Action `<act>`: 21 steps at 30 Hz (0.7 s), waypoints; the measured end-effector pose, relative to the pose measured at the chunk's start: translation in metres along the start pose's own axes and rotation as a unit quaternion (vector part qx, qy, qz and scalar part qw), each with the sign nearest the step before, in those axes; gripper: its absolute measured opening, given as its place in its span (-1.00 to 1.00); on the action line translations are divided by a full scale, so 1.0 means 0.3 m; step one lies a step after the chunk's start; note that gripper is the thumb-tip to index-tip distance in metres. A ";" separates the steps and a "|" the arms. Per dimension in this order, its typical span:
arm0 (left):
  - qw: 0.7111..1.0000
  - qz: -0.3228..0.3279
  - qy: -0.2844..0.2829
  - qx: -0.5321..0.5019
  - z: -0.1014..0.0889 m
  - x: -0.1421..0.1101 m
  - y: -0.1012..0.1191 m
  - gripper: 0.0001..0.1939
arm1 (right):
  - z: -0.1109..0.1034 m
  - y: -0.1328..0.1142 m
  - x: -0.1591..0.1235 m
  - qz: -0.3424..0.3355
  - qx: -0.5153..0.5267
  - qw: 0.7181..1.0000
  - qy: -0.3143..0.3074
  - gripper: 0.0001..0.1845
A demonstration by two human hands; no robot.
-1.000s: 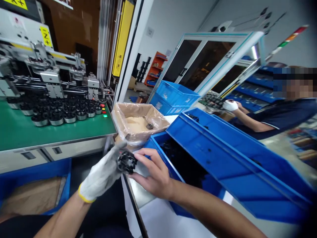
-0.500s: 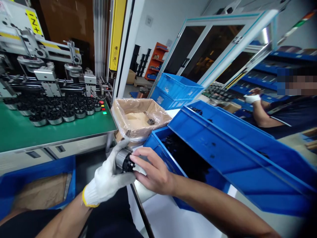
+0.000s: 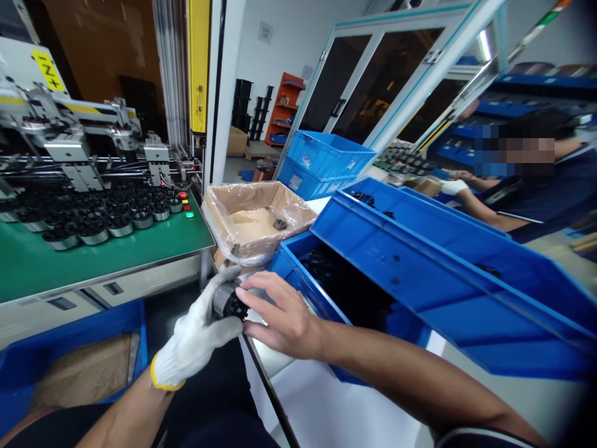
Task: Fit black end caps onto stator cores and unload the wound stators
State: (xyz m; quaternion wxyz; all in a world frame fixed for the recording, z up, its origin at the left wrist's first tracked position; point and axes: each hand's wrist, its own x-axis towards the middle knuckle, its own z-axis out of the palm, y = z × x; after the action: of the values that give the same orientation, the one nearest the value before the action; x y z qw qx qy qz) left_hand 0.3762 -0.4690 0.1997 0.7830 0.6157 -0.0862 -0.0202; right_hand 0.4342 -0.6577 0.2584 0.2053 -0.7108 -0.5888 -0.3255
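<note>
My left hand [image 3: 193, 339], in a white glove with a yellow cuff, is wrapped round a motor stator [image 3: 222, 300], a grey metal cylinder. It is tilted, with its toothed black plastic end piece [image 3: 237, 306] facing my right hand. My bare right hand [image 3: 284, 317] pinches this end piece between thumb and fingers, which partly cover it. Both hands are close together above the edge of a white work surface [image 3: 321, 404]. Just beyond my right hand, a blue bin [image 3: 321, 298] contains many loose black plastic parts.
Rows of similar stators [image 3: 93, 230] stand on a green bench [image 3: 153, 249] before a machine [image 3: 74, 158]. A plastic-lined carton [image 3: 214, 218] stands ahead. A long blue crate [image 3: 420, 267] leans across at right. Beyond it, a co-worker's gloved hand [image 3: 453, 186] is visible.
The view has turned slightly. My hands still hold the stator together, with my right fingers staying on its black end. The co-worker's gloved hand is lower and the person leans further in.
</note>
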 end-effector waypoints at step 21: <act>0.994 0.083 0.037 0.058 0.027 0.083 -0.069 -0.44 | -0.028 0.033 0.004 0.017 -0.009 1.000 -0.007 -0.40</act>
State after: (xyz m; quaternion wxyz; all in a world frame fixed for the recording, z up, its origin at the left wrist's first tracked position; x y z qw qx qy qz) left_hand 0.4009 -0.4853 0.1844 0.7474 0.6513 -0.1089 0.0729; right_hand 0.4420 -0.6649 0.2660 0.2001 -0.7246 -0.5757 -0.3218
